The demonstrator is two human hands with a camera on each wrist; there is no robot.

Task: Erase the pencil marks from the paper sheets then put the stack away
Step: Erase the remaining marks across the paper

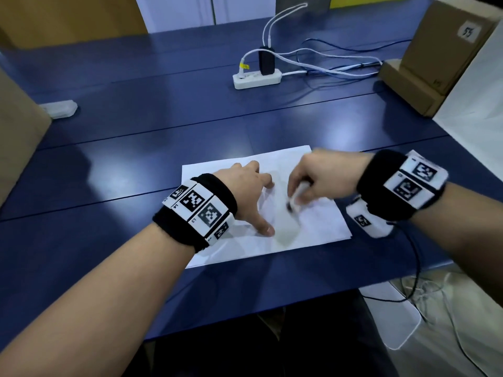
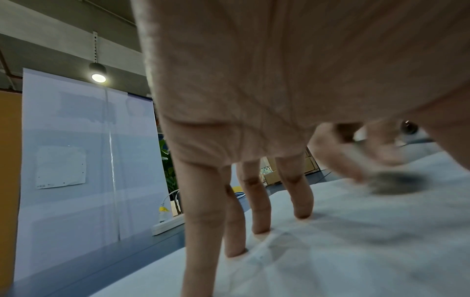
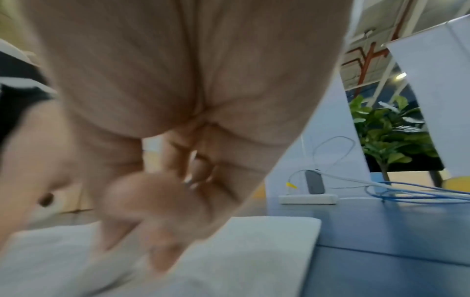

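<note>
On the dark blue tabletop point(image 1: 136, 159), the stack of white paper sheets point(image 1: 313, 227) lies at six o'clock, faintly marked and creased. The left hand point(image 1: 246, 190) presses it with spread, straight fingers point(image 2: 302, 203). The right hand point(image 1: 318, 175) pinches a blurred white eraser point(image 1: 295, 197), its dark tip on the paper. Closed brown cardboard boxes point(image 1: 441, 50) stand at two o'clock.

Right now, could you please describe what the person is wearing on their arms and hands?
Both forearms are bare, with no sleeves or gloves. Each wrist carries a black fabric band ringed with white rectangular blocks printed with black square markers. On the right wristband, a white camera module hangs below, and a thin black cable trails from it off the table edge.
</note>
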